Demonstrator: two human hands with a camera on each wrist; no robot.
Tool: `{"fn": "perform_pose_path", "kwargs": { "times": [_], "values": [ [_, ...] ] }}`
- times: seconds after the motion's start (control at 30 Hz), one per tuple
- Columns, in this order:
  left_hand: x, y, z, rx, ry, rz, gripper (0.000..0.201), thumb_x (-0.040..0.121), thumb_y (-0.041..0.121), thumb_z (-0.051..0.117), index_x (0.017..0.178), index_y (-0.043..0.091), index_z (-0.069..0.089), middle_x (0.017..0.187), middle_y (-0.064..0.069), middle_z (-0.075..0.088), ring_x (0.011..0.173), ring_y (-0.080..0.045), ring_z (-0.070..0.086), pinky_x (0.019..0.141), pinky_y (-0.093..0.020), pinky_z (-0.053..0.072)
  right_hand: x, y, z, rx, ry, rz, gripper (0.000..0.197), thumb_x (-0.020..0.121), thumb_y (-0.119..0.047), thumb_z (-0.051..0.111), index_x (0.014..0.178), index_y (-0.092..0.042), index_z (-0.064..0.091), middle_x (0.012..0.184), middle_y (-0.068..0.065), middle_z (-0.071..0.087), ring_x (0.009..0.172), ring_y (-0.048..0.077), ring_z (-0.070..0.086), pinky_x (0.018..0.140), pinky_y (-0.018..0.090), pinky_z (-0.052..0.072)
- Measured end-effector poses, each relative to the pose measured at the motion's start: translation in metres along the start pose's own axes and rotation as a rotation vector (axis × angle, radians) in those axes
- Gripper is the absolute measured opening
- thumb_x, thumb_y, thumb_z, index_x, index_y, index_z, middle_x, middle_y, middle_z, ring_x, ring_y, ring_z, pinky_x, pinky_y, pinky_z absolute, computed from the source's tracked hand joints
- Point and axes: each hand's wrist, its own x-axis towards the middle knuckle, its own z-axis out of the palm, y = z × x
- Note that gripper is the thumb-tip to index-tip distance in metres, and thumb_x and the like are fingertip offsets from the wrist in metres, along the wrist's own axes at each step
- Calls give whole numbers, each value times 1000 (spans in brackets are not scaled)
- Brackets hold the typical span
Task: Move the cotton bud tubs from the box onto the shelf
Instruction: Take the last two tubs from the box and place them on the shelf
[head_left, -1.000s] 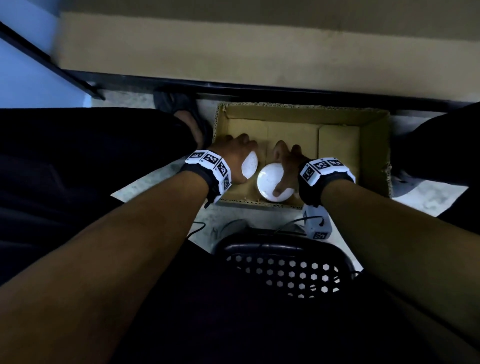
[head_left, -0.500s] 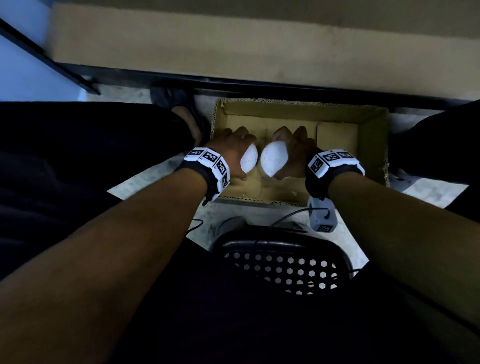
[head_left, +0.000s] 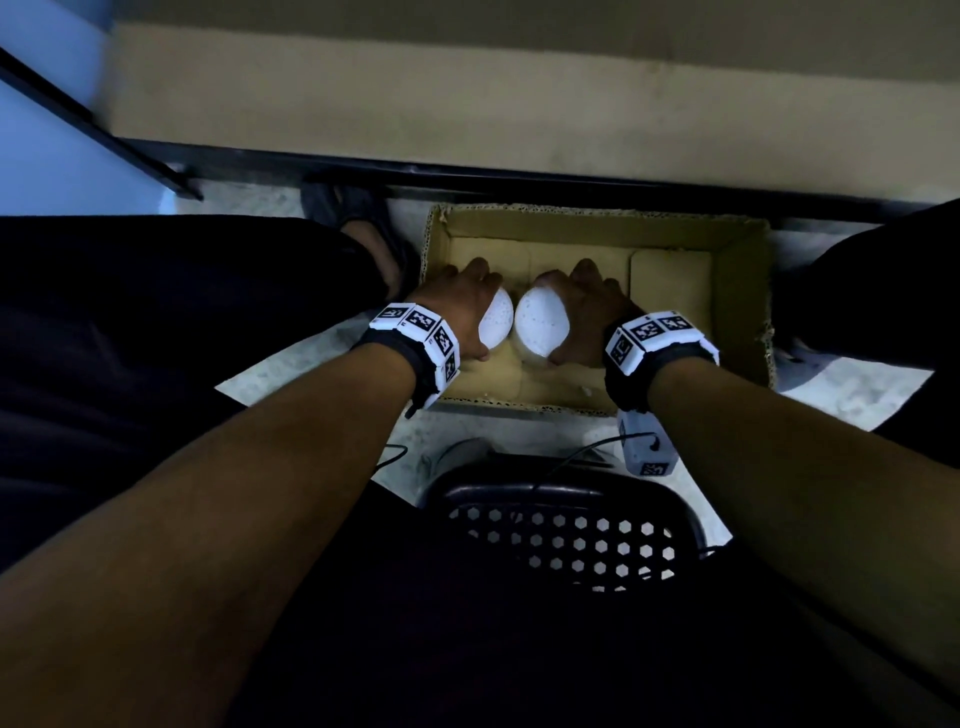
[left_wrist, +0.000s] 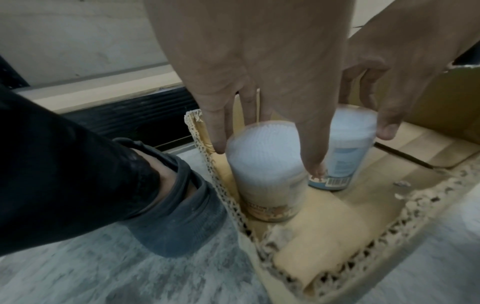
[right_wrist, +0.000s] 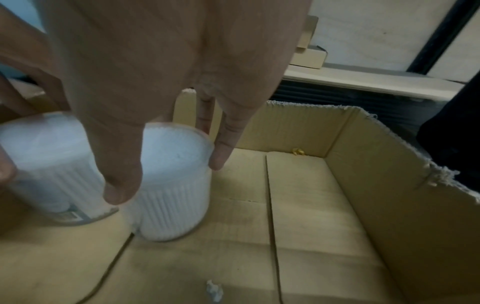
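Two clear round tubs packed with white cotton buds stand side by side in the left part of an open cardboard box (head_left: 737, 312) on the floor. My left hand (head_left: 457, 306) grips the left tub (head_left: 494, 325) from above, fingers and thumb round its top (left_wrist: 262, 152). My right hand (head_left: 587, 312) grips the right tub (head_left: 540, 327) the same way (right_wrist: 176, 176). The left wrist view shows both tubs low in the box, the right tub (left_wrist: 348, 152) with a blue label. A pale shelf board (head_left: 519, 93) runs across behind the box.
A black rail (head_left: 519, 179) edges the shelf just beyond the box. My sandalled left foot (head_left: 363, 234) stands beside the box's left wall. A black perforated stool seat (head_left: 566, 540) is under me. The rest of the box floor (right_wrist: 311, 205) holds only small scraps.
The right hand has turned its tub upright and shifted it beside the left tub. Both hands have moved slightly farther into the box, each with a tub.
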Motion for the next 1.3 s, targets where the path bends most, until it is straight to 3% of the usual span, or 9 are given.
{"fn": "perform_pose_path", "kwargs": {
  "times": [0.23,0.37,0.47,0.67,0.83,1.0,1.13,1.2,1.3],
  "values": [
    [-6,6,-23,-41,58,27,96,64,40,84,144,19,36,139,-5,38,116,-34,50,87,-42,51,-6,-2,-24,23,-10,46,97,61,-36,89,143,-39,37,147,8,28,125,43,40,97,50,46],
    [-9,0,-53,-101,71,69,102,65,37,86,150,17,33,151,-8,32,131,-34,44,103,-42,44,-13,-8,-53,45,46,20,102,54,-44,89,142,-43,38,144,6,34,128,39,43,102,49,46],
    [-16,-6,-84,-85,150,91,103,59,37,88,146,15,39,143,-10,41,125,-33,49,102,-41,44,-19,-15,-80,34,104,-35,103,57,-47,89,146,-36,40,141,10,40,127,34,47,105,41,43],
    [-48,-19,-157,-91,232,122,98,65,36,86,149,21,38,147,-3,39,131,-27,43,107,-37,40,-41,-38,-134,102,236,-130,104,39,-65,71,137,-46,42,132,9,46,122,37,49,102,47,47],
    [-78,-19,-218,-16,324,172,94,64,37,86,146,20,43,143,-5,43,131,-24,43,109,-33,37,-66,-54,-184,170,359,-214,83,47,-62,71,126,-47,51,129,7,51,120,31,49,103,46,45],
    [-121,-17,-279,-6,405,203,98,61,47,78,148,25,41,146,5,40,132,-15,42,111,-33,37,-100,-72,-230,229,502,-329,63,58,-61,72,118,-47,58,127,0,57,121,20,48,106,45,42],
    [-161,-15,-319,2,490,242,90,60,47,70,145,28,45,144,11,42,130,-8,42,110,-23,34,-132,-90,-261,255,606,-385,54,59,-62,68,112,-53,61,119,-3,54,118,14,46,101,37,46],
    [-177,-16,-334,17,534,259,88,61,46,69,144,28,46,144,11,43,130,-6,42,109,-16,29,-149,-100,-277,254,651,-437,50,64,-55,75,113,-49,65,118,-8,56,118,9,48,101,31,45],
    [-199,-20,-358,47,576,268,84,65,46,72,144,31,47,143,14,43,130,-4,41,110,-17,28,-167,-115,-302,235,691,-496,45,69,-44,80,113,-45,69,115,-15,56,116,5,50,102,23,41]
  ]
}}
